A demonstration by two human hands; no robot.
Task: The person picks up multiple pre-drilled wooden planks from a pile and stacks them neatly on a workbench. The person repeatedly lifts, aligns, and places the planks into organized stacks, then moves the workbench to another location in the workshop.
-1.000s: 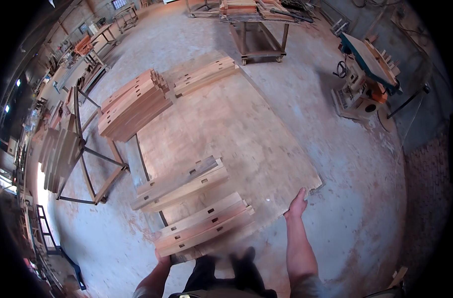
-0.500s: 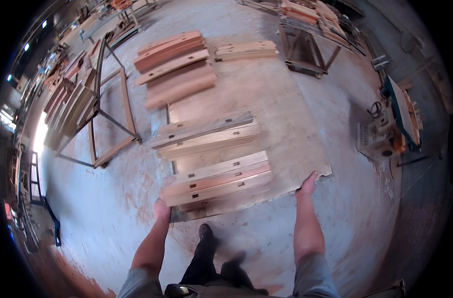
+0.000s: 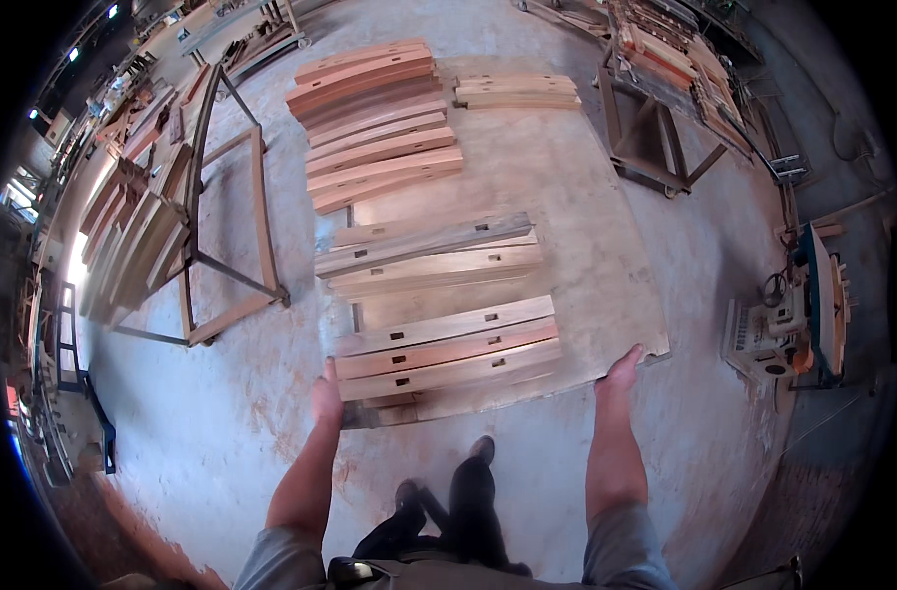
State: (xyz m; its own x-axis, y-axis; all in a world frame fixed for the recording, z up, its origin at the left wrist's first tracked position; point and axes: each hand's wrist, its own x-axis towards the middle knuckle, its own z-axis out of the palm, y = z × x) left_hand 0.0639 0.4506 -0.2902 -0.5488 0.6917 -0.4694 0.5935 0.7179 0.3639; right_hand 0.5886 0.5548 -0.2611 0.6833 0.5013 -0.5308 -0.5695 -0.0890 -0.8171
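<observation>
A large plywood board [image 3: 606, 236] stretches out in front of me, loaded with wooden slats. My left hand [image 3: 326, 395] is closed on its near left corner, thumb up beside the slat ends; its fingers are partly hidden. At the near right corner, my right hand [image 3: 621, 372] grips the board's edge, with the fingers mostly hidden underneath. Nearest to me lies a stack of pale and reddish slats [image 3: 448, 346] with small rectangular mortises. Behind it sit more mortised slats [image 3: 434, 258], then a bigger pile of reddish slats [image 3: 375, 128], and a small pale stack [image 3: 517, 91] at the far end.
To the left stands a metal frame rack [image 3: 264, 206] beside stacked curved wood pieces [image 3: 139, 241]. A wheeled cart [image 3: 655, 138] carrying timber is at the far right. A woodworking machine [image 3: 778, 320] with a handwheel stands on the right. Concrete floor [image 3: 212, 413] surrounds the board.
My legs have changed position in a step, and both feet now show side by side. The board, slats and surroundings have shifted somewhat rightward in view. Both hands keep their hold on the board.
</observation>
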